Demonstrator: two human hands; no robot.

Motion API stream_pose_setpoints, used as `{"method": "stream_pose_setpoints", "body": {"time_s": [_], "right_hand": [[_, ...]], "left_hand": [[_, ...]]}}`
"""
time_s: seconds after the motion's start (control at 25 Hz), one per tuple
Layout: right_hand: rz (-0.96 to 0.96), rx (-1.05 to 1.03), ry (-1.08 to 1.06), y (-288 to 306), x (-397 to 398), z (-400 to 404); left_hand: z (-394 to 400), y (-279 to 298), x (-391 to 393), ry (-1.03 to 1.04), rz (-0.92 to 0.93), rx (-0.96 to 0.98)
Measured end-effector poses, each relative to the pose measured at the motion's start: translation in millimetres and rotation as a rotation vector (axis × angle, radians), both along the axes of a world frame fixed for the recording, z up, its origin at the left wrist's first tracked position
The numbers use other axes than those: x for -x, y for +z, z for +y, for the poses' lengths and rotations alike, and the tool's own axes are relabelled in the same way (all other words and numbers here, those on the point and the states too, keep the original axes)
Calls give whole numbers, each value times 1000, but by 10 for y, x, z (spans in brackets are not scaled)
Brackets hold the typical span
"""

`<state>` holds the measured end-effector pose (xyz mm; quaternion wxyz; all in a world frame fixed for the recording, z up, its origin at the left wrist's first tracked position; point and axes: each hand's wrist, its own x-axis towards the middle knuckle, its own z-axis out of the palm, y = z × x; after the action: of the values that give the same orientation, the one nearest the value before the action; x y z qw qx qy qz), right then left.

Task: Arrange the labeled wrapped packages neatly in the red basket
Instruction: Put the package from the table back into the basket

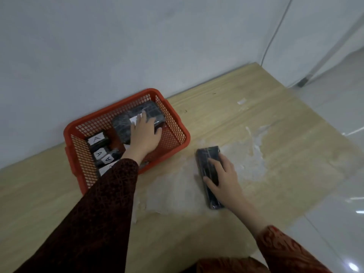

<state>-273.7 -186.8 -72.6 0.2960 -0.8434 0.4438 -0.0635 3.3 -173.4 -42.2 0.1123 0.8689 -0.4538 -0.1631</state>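
Observation:
A red mesh basket (pixel 175 123) sits on the wooden table against the wall. Along its left side stand several small dark wrapped packages with white "A" labels (pixel 98 152). My left hand (pixel 144 135) reaches into the basket and lies on a large dark wrapped package (pixel 122 125) with a white label, fingers curled over its near edge. On the table right of the basket lies a long dark wrapped package (pixel 207 156). My right hand (pixel 223 179) grips it from above, thumb on its left side.
The light wooden table (pixel 256 115) has whitish smeared patches (pixel 254 154) around the right hand. The table's right edge drops to a glossy tiled floor (pixel 334 194). A grey wall stands just behind the basket.

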Motion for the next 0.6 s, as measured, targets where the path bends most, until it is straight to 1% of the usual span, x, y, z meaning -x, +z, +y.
{"method": "stream_pose_setpoints", "body": {"time_s": [0.08, 0.12, 0.16, 0.24, 0.32, 0.4, 0.48, 0.52, 0.6], "right_hand": [[106, -8, -53, -213, 290, 268], [134, -4, -70, -300, 372, 382], [150, -4, -86, -368, 423, 484], [153, -22, -95, -480, 474, 598], [144, -18, -64, -555, 486, 607], [146, 20, -18, -591, 505, 538], [126, 53, 31, -599, 549, 460], [109, 46, 50, -591, 579, 436], [24, -1, 39, -536, 664, 410]], "left_hand": [[12, 59, 414, -159, -14, 183], [31, 57, 625, -256, -26, 234], [52, 31, 824, -356, -41, 246], [87, -84, 1142, -544, -94, 165], [139, -256, 1316, -688, -154, 12], [203, -412, 1397, -728, -127, -158], [269, -532, 1443, -685, -47, -266], [295, -580, 1456, -660, -11, -260], [311, -635, 1474, -620, 39, -164]]}}
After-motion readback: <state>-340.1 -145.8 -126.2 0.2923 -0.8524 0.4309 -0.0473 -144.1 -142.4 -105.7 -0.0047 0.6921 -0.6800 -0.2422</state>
